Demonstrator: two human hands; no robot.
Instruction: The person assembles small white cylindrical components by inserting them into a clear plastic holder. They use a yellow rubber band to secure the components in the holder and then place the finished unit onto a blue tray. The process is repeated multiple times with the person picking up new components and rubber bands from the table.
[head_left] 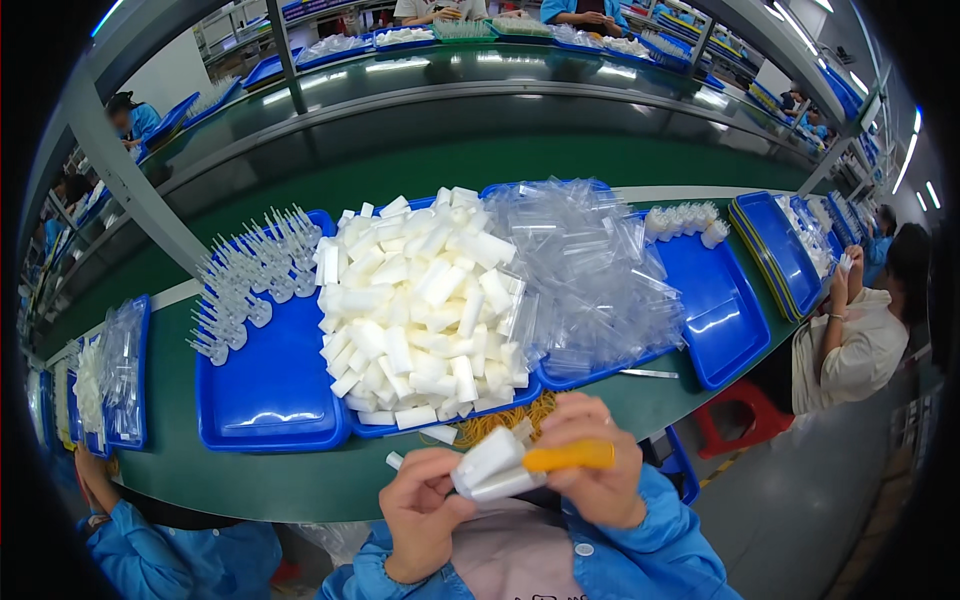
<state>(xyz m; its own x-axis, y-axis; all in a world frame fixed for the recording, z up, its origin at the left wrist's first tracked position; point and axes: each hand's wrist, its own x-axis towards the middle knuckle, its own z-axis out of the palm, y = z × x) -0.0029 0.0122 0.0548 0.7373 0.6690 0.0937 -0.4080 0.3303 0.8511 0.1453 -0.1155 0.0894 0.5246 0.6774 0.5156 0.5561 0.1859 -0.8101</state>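
In front of my body, my left hand (425,510) pinches a white V-shaped piece (490,462) between thumb and fingers. Its upper part resembles the white foam blocks; the lower part looks glossier, but blur hides its exact kind. My right hand (603,465) closes on the same piece from the other side. A yellow-orange sleeve (570,455), looking like a finger cot, lies along the right hand and touches the piece. Just beyond my hands, a heap of white foam blocks (425,290) fills a blue tray, above a pile of yellow rubber bands (500,424).
Clear plastic sleeves (585,280) overfill another tray. The left blue tray (265,390) holds upright clear nozzle-like parts (250,280); the right tray (705,300) holds white-clear parts (690,222). A metal tool (648,373) lies near the table edge. Co-workers sit at both sides, near a red stool (745,418).
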